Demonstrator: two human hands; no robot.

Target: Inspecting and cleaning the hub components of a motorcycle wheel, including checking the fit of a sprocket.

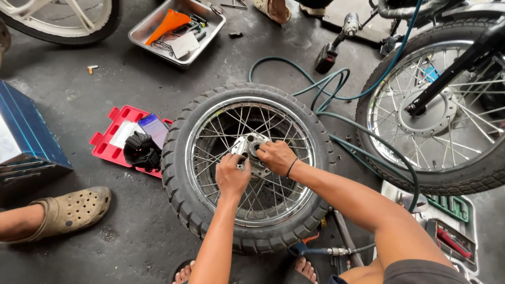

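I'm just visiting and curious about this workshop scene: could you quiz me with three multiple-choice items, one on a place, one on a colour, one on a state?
1. Where do both hands rest?
A. On the metal hub at the centre of the spoked wheel lying on the floor
B. On the orange funnel in the tray
C. On the sandal

2. What colour is the open plastic case lying left of that wheel?
A. Yellow
B. Red
C. White

3. How does the black-tyred spoked wheel being worked on lie?
A. Flat on the floor
B. Hanging from a hook
C. Mounted upright on a stand

Answers:
1 A: the left hand and right hand both meet at the metal hub.
2 B: the open plastic case is plainly red.
3 A: the black-tyred spoked wheel lies on its side on the concrete floor.
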